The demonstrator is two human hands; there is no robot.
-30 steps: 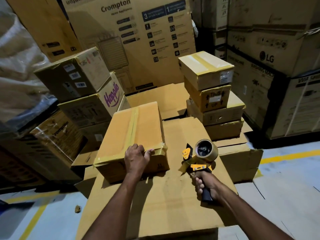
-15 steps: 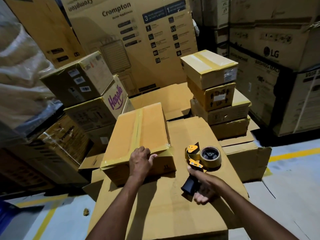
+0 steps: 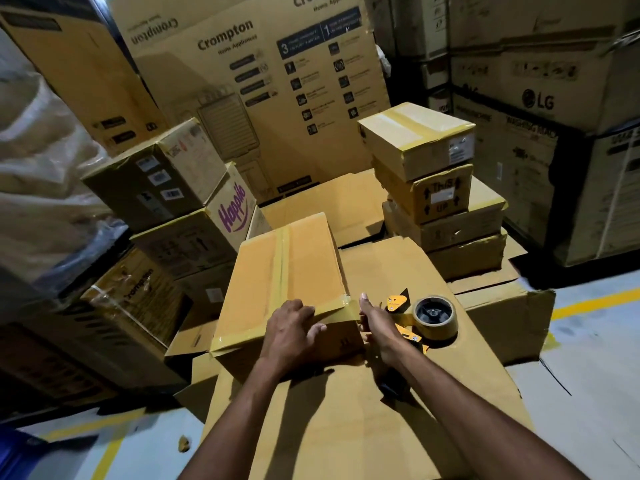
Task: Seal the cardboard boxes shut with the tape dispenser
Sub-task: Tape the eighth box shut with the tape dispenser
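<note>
Fingers flat, gripping nothing: left hand, right hand press tape on near edge of small brown cardboard box; yellow tape dispenser lies beside. Risk: uneven pressure wrinkles corner tape, seal peels.

**Clearance about the work carton: near side open, three sides hemmed**

Near side: the top of the large flat carton lies bare between and beside the two forearms, up to its near edge.

Right of the small box: a strip of bare top, partly taken by the tape dispenser, which lies just beside the box's near right corner. The left hand and right hand occupy that corner.

Far right: a four-box stack stands behind the strip.

Left: stacked boxes stand near the small box's flank.

Rear: a tall Crompton carton walls off the back.

The floor to the right is open.
</note>
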